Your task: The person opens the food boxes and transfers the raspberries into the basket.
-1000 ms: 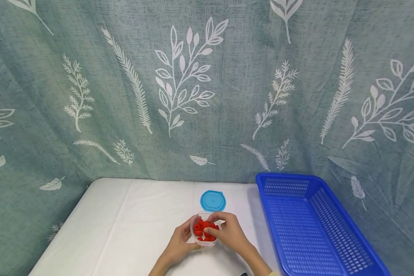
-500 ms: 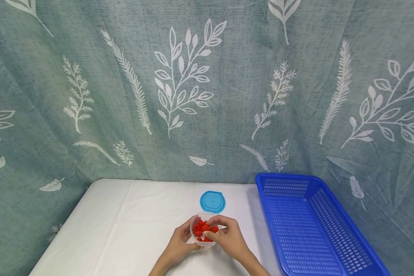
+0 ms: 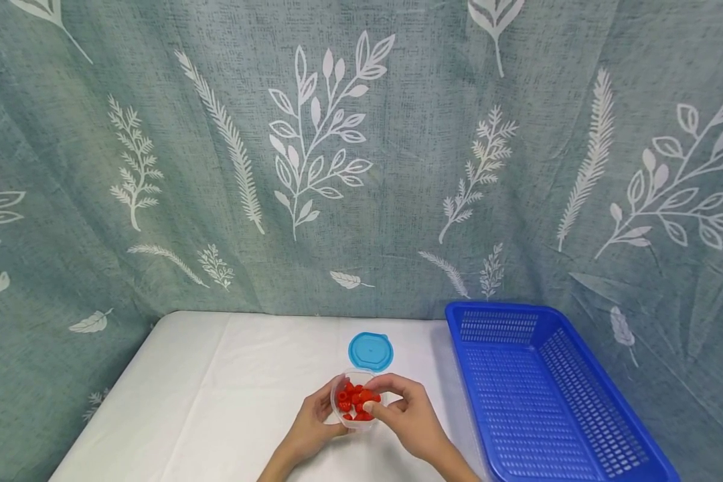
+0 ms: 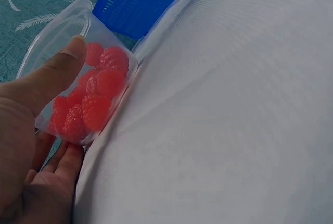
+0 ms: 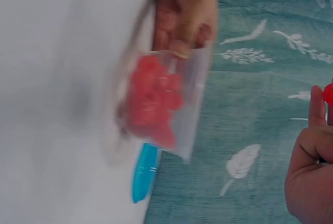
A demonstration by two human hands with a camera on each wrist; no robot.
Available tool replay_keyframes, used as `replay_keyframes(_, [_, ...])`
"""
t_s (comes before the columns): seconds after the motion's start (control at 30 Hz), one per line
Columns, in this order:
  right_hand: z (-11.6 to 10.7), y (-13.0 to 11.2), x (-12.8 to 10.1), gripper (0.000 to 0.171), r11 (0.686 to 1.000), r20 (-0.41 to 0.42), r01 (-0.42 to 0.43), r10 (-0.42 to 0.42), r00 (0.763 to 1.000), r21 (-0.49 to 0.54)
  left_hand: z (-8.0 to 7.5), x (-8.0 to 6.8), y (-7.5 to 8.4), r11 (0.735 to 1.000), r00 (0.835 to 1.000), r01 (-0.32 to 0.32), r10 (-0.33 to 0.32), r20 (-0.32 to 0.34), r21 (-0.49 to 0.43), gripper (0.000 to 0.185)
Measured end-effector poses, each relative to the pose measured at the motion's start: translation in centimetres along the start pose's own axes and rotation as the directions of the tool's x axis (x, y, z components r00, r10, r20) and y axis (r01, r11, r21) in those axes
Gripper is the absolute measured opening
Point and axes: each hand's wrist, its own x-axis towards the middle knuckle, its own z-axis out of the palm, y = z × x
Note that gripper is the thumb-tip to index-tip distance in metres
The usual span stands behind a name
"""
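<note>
A clear plastic tub (image 4: 57, 31) stands on the white tabletop with several red raspberries (image 4: 96, 112) inside. My left hand (image 3: 314, 420) grips the tub by its left side, thumb along one wall and fingers curled round the other. Over the tub's right part is my right hand (image 3: 411, 414), pinching one raspberry (image 5: 328, 94) between thumb and fingertips. In the right wrist view that hand (image 5: 311, 174) shows only partly at the right edge, and the held raspberry is cut off by the frame.
A blue lid (image 3: 371, 351) lies flat just behind the tub. To the right, a large blue plastic basket (image 3: 458, 361) sits along the table's edge. A green leaf-patterned curtain (image 3: 361, 201) hangs behind the white table (image 3: 247, 388).
My right hand has drawn slightly to the right and up from among the raspberries, with one between its fingers. The left hand keeps its hold on the tub.
</note>
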Motion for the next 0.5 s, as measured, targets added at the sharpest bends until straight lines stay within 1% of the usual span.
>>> replay_keyframes(0.1, [-0.8, -1.1, -0.4, 0.023, 0.998, -0.001, 0.061, -0.061, 0.998, -0.019, 0.1, 0.0, 0.0, 1.000, 1.000, 0.004, -0.004, -0.003, 0.005, 0.093])
replay_keyframes(0.23, [-2.3, -2.7, -0.7, 0.020, 0.988, 0.004, 0.147, -0.147, 0.989, -0.056, 0.2, 0.0, 0.1, 1.000, 1.000, 0.018, -0.018, -0.008, 0.008, 0.093])
replay_keyframes(0.37, [-4.4, -4.0, -0.6, 0.020, 0.976, 0.002, 0.199, -0.200, 0.980, -0.086, 0.4, -0.2, 0.4, 1.000, 1.000, 0.013, -0.013, -0.006, 0.015, 0.092])
replay_keyframes(0.5, [-6.8, -4.7, 0.0, 0.021, 0.964, -0.029, 0.241, -0.246, 0.969, -0.115, 0.4, -0.3, 0.5, 1.000, 1.000, 0.000, 0.000, 0.002, 0.019, 0.091])
